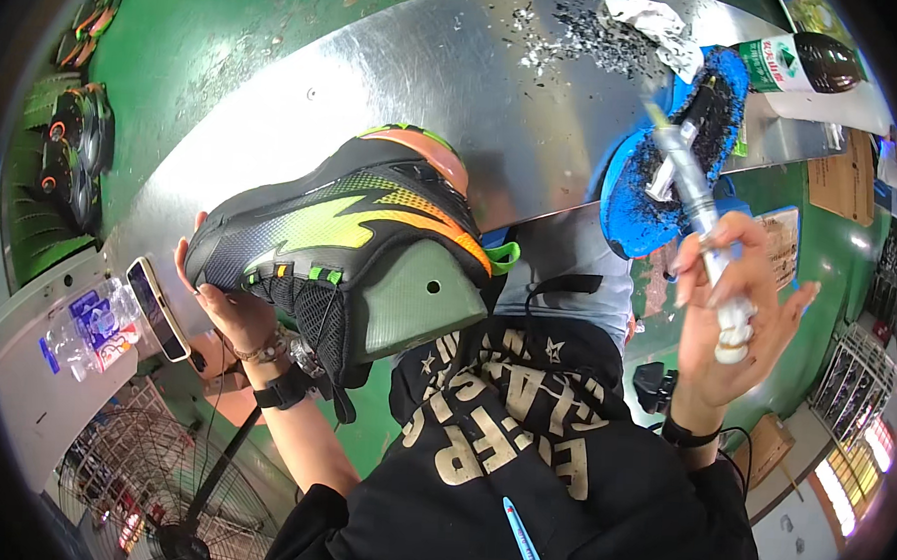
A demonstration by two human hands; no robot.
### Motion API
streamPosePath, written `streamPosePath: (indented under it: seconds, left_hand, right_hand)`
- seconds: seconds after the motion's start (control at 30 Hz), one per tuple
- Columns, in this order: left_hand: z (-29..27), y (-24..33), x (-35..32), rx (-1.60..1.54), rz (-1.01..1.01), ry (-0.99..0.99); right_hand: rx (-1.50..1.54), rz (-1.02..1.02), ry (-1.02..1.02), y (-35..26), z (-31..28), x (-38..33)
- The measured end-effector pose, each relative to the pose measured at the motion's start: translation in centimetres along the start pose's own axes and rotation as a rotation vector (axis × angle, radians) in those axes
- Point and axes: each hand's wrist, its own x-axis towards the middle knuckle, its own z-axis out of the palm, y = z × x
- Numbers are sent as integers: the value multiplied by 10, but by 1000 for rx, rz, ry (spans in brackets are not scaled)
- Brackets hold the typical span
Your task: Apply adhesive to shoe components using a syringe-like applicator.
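- Bench (407, 88): open metal beyond the shoe (321, 224) and between shoe and blue tray (616, 222); room for a hand there.
- Far right crowded: tray, crumpled tissue (655, 21), dark bottle (826, 64), black crumbs (609, 49).
- Syringe-like tube (687, 177) juts from right grip (742, 313) across tray; contact unclear.
- Shoe blocks left grip (237, 313) inward.
- Phone (157, 307), clear bottle (91, 332) crowd left grip's outer side.

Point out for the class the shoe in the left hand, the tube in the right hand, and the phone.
Shoe (336, 221), head view: on its yellow-green side.
Tube (690, 183), head view: on its barrel, beyond the fingers.
Phone (158, 308), head view: on its dark face.
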Motion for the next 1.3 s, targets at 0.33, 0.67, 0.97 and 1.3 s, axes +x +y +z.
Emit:
streamPosePath:
  seconds: [0.33,0.67,0.97,1.3]
  left_hand:
    - [-1,-5,1,8,-1,5]
    - [-1,-5,1,-10,-25,16]
    - [-3,-8,0,-31,-25,16]
    - [0,-1,19,-76,-155,-45]
  right_hand:
    - [253,46,-359,34,23,19]
    - [268,137,-344,39,32,37]
    - [144,33,-428,28,23,36]
    - [328,194,-359,31,19,29]
